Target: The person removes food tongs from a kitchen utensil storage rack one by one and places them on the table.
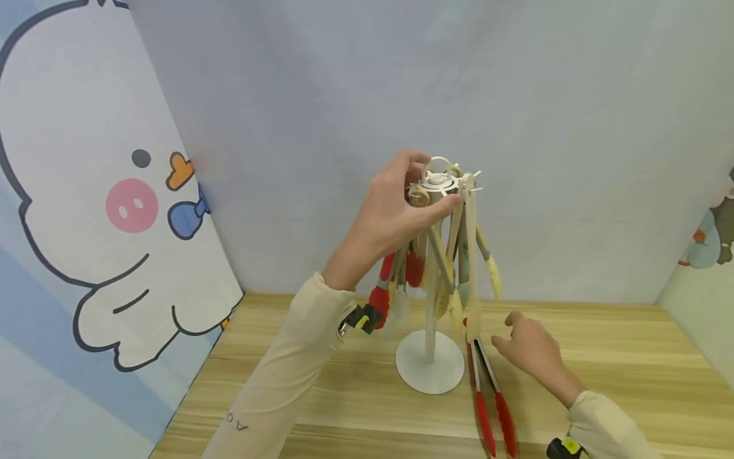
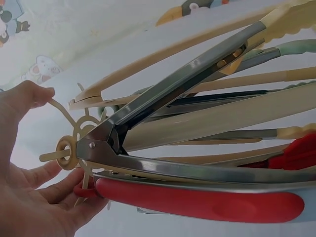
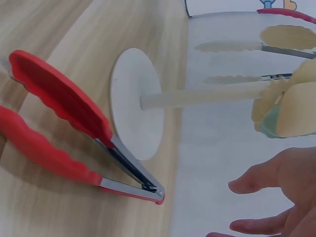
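A white utensil stand [image 1: 430, 370] with a round base, a pole and a ring of hooks on top stands upright on the table. My left hand [image 1: 392, 207] grips around its hook ring [image 1: 440, 183], thumb in front and fingers behind. Several tongs and other utensils hang from the hooks, among them a metal tong with a red handle [image 2: 197, 200] close to the left hand. My right hand [image 1: 533, 350] hovers with loosely bent fingers and holds nothing. Beside it, a pair of red-tipped tongs [image 3: 64, 94] lies spread on the table, right of the base.
The wood-grain table [image 1: 619, 357] ends at a grey cloth backdrop [image 1: 573, 159]. A panel with a cartoon duck [image 1: 69, 159] closes the left side. On the right is another printed panel [image 1: 705, 299].
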### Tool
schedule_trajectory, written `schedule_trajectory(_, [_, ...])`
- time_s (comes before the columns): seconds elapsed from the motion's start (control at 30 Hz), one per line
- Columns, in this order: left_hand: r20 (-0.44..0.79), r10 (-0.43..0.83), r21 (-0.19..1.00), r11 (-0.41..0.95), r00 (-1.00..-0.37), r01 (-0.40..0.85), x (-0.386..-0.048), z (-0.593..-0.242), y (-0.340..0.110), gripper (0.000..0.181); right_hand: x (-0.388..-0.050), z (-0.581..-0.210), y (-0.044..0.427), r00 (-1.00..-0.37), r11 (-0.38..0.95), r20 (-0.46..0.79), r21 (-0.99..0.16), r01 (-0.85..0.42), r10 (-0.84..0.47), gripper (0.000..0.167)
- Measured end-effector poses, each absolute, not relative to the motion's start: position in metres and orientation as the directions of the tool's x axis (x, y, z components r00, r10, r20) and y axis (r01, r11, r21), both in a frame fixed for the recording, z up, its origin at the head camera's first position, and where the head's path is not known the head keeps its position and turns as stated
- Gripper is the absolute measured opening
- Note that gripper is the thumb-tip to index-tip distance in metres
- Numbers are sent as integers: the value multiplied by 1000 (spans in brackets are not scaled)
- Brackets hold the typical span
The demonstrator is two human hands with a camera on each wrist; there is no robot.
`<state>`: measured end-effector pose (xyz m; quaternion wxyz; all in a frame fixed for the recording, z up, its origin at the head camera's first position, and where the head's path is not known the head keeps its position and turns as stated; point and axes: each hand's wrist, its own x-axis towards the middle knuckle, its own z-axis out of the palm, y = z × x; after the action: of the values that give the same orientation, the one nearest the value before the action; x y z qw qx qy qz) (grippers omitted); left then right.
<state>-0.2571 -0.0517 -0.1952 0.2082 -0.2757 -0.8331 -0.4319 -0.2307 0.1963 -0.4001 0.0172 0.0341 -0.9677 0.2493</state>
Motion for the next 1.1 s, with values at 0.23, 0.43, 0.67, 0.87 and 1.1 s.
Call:
schedule_trajectory(0.23, [580, 295, 608, 464, -759, 644, -257, -194, -52, 57, -228, -383, 201, -996, 864, 82, -498, -78, -42, 44])
schedule_trajectory(0.43, [574, 301, 605, 471, -762, 642, -256, -194, -52, 56, -224, -371, 202, -986, 856, 165, -504, -117, -38, 40])
schedule_trajectory(0.67, [556, 307, 624, 460, -772, 632, -255, -192, -53, 57, -222, -359, 199, -976, 851, 218, -508, -132, -22, 38])
schedule_trajectory(0.87, [552, 309, 628, 458, -775, 630, -254, -191, -53, 57, -220, -349, 197, -959, 843, 282, -513, -160, -11, 33])
schedule_trajectory(1.1, [548, 310, 635, 451, -777, 627, -254, -192, -53, 56, -216, -337, 193, -940, 822, 340, -541, -177, 22, 31])
